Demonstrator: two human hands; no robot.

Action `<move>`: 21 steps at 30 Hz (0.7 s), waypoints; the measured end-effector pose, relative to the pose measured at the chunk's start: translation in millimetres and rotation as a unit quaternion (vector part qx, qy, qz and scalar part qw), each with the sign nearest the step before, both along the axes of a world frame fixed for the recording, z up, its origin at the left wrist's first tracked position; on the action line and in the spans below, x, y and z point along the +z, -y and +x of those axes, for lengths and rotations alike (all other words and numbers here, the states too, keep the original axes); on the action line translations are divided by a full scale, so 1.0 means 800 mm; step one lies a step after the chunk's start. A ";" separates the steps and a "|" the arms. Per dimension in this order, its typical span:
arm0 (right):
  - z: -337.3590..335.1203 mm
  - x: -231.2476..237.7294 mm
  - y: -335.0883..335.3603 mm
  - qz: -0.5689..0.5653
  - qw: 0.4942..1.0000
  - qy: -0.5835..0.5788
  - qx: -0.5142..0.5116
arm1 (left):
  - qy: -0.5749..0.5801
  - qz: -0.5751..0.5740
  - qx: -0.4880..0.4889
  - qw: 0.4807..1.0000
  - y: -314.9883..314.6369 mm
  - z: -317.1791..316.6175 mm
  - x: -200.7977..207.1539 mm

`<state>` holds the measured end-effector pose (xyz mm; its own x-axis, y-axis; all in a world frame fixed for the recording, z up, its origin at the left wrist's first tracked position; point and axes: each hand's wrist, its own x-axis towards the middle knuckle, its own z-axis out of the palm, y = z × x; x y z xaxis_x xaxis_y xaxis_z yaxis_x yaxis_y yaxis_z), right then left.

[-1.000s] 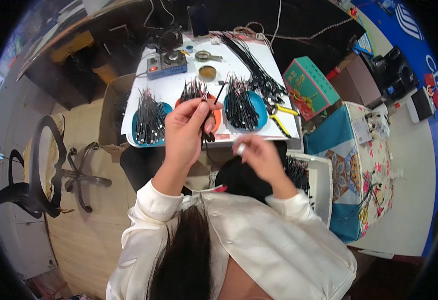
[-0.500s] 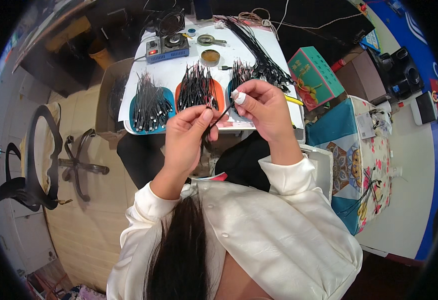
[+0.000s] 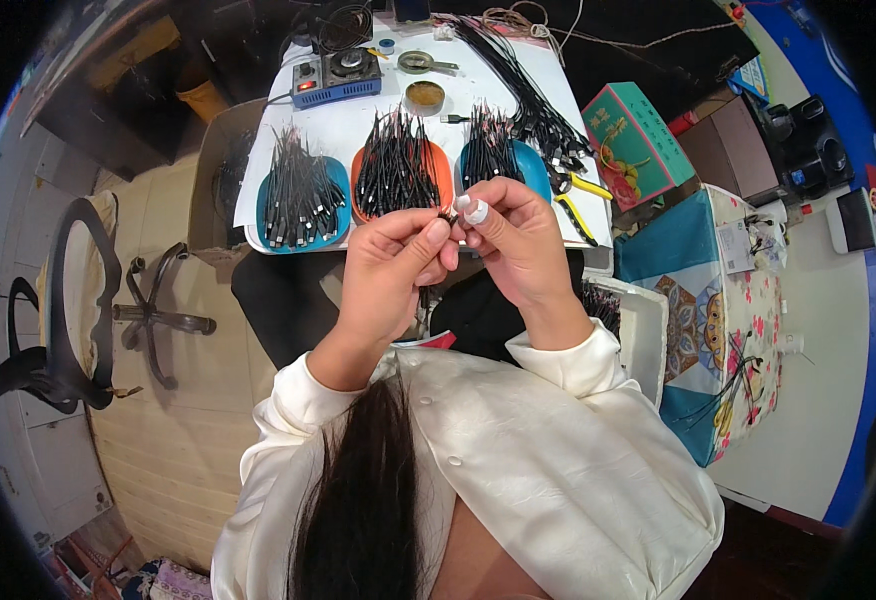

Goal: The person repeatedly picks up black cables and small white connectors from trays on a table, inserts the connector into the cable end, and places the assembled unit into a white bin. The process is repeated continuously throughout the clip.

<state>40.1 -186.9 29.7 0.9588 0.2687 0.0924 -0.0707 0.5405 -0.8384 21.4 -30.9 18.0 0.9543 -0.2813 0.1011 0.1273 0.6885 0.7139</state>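
Observation:
Above the near edge of the white table, my two hands meet at the fingertips. My left hand is closed in a pinch on a thin black cable, whose short end shows between thumb and forefinger. My right hand, with white tape wrapped on the thumb and forefinger, pinches at the same spot; its fingertips hide most of what they grip. Just beyond, bundles of short black USB cables lie in a teal tray, an orange tray and a second teal tray.
Toward the back stand a blue soldering-pot unit with a lit red switch and a round tin. Long black cables lie at the back right, near yellow-handled pliers. A green box stands right; an office chair base left.
My hands have come together, my right hand moving down and left to my left fingertips. The cable stretch between them no longer shows. The view has shifted slightly, revealing the pliers more fully.

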 end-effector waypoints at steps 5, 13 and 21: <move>-0.005 -0.003 0.001 -0.009 1.000 -0.002 -0.005 | -0.018 -0.020 -0.030 0.999 0.001 -0.002 0.000; -0.006 -0.006 -0.001 0.025 1.000 -0.002 0.007 | -0.025 -0.053 -0.047 0.997 0.003 -0.003 -0.005; -0.006 -0.001 0.002 -0.043 0.998 0.053 -0.001 | -0.017 -0.026 -0.025 0.999 -0.001 -0.005 -0.007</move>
<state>35.0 -188.2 29.3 0.9455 0.2777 0.1702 0.0225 0.4655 -0.8847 17.6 -30.0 12.6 0.9422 -0.3242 0.0849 0.1863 0.7172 0.6715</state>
